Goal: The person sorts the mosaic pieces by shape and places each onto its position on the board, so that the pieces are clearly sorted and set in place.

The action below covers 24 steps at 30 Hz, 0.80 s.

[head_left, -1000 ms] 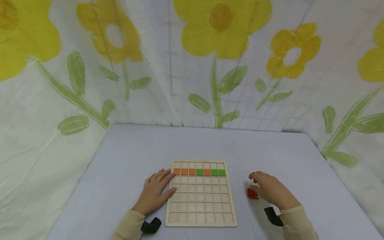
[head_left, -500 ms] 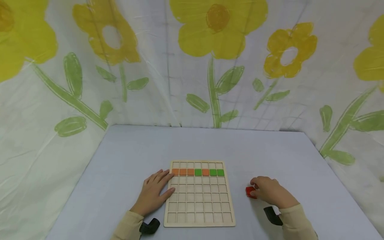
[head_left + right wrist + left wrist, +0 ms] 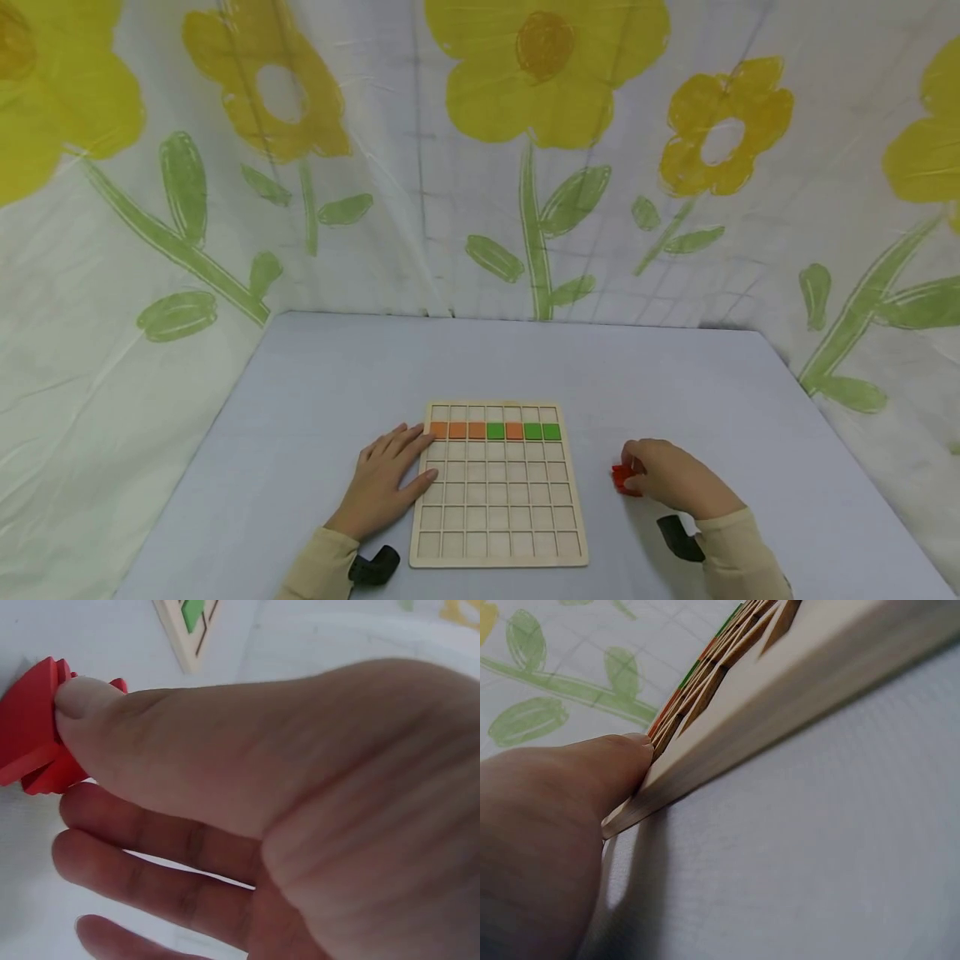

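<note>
A wooden grid board (image 3: 498, 562) lies flat on the table, one row holding orange tiles (image 3: 457, 430) and green tiles (image 3: 542, 432). My left hand (image 3: 378, 487) rests at its left side with spread fingers. In the left wrist view the thumb (image 3: 619, 761) touches the board's edge. To the right of the board, my right hand (image 3: 678, 479) pinches at a small pile of thin red tiles (image 3: 621, 481). The right wrist view has the thumb pressed against the red tiles (image 3: 30, 720), the other fingers loosely bent below; the index finger is mostly hidden.
The white table (image 3: 360, 358) reaches back to a curtain (image 3: 390, 208) painted with yellow flowers. Dark wrist mounts sit below each hand, the left one (image 3: 375, 567) near the board's lower left corner.
My right hand has come down onto the red tiles, its thumb and finger closing around them, and the pile has spread slightly. The left hand stays on the board's side.
</note>
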Each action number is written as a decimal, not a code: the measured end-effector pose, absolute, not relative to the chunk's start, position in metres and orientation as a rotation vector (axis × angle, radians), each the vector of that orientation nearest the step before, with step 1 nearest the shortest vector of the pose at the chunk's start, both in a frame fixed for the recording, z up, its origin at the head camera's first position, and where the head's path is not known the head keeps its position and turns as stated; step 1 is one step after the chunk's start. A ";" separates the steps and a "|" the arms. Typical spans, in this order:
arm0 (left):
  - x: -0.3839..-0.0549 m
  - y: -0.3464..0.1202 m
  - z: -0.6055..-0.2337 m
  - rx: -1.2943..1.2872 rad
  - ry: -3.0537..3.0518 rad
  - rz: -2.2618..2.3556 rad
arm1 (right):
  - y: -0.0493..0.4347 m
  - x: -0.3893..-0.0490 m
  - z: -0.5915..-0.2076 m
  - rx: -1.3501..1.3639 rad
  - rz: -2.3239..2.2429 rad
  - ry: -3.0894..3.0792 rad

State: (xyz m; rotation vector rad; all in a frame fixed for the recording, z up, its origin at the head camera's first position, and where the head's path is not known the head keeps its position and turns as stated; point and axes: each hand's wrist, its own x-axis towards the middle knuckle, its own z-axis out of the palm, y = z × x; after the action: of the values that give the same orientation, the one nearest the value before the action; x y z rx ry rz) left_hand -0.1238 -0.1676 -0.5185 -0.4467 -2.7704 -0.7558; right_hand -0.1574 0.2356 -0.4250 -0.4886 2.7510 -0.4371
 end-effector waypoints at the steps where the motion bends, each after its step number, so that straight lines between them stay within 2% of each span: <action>1: -0.124 -0.167 -0.519 -0.447 -2.767 -0.757 | 0.236 -0.157 -0.425 -0.485 -0.438 2.755; 12: -0.125 -0.167 -0.519 -0.443 -2.783 -0.746 | 0.234 -0.161 -0.428 -0.533 -0.390 2.809; 24: -0.124 -0.167 -0.518 -0.442 -2.779 -0.748 | 0.230 -0.163 -0.435 -0.466 -0.420 2.786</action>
State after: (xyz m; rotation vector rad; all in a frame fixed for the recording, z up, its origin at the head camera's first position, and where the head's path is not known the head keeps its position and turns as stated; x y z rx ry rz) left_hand -0.1244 -0.1675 -0.5178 -0.4415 -2.7793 -0.7484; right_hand -0.1627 0.2304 -0.4349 -0.4657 2.7859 -0.4204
